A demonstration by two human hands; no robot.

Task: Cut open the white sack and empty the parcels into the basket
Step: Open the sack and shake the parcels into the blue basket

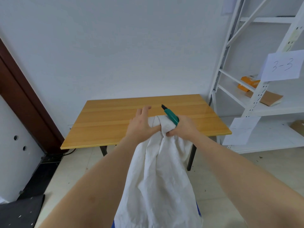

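A white cloth sack [158,178] hangs down in front of me, its gathered neck held up near the table's front edge. My left hand [141,124] presses against the left side of the neck, thumb on the cloth and fingers stretched out. My right hand [182,127] clutches the right side of the neck and also holds a green utility knife [171,116], whose dark tip points up and to the left over the table. A blue edge [198,209] shows under the sack at the bottom; the rest of that object is hidden.
A wooden table [115,122] stands against the white wall just beyond my hands. White metal shelving [256,99] with paper labels, orange boxes and brown parcels fills the right side. A dark brown door frame [24,99] and a black mat [19,213] lie to the left.
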